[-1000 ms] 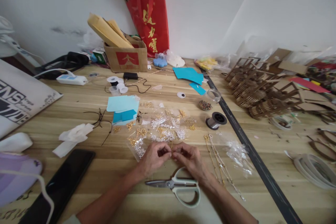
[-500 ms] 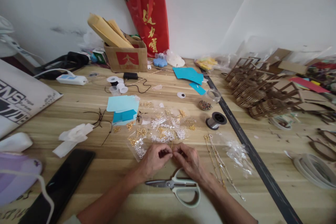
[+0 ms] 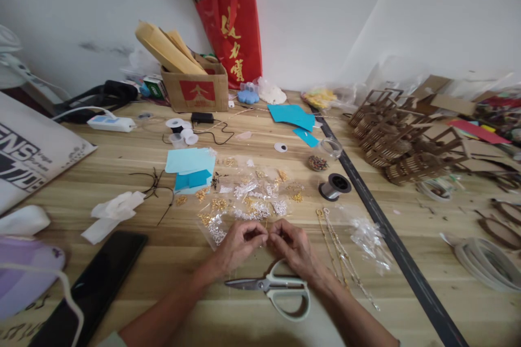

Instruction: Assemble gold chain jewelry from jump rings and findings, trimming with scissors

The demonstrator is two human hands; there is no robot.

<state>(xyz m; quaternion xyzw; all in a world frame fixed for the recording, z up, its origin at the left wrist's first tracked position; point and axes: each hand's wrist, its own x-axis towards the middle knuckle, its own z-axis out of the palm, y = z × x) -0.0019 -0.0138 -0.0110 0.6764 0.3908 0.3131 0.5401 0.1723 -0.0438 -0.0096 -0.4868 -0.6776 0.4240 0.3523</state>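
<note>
My left hand (image 3: 243,244) and my right hand (image 3: 291,244) meet at the fingertips over the table, each closed in a pinch. What they pinch is too small to name; a thin golden strand seems to stick up between them. Just beyond lie small clear bags of gold and silver jewellery findings (image 3: 252,209). Scissors (image 3: 272,284) with pale handles rest below my hands, blades pointing left and slightly apart. Right of my right hand are gold and silver chains (image 3: 342,255), a crumpled clear plastic bag (image 3: 370,238) and a spool of grey wire (image 3: 336,187).
A black phone (image 3: 97,282) and white tissue (image 3: 114,214) lie on the left. Blue cards (image 3: 191,165), a jar of beads (image 3: 323,157) and a cardboard box (image 3: 197,89) stand farther back. Brown wooden baskets (image 3: 407,141) fill the right beyond a dark strip (image 3: 378,222).
The fingers of my left hand have shifted slightly, closing their gap a little. Both hands stay in the same place, and the things on the table have not moved.
</note>
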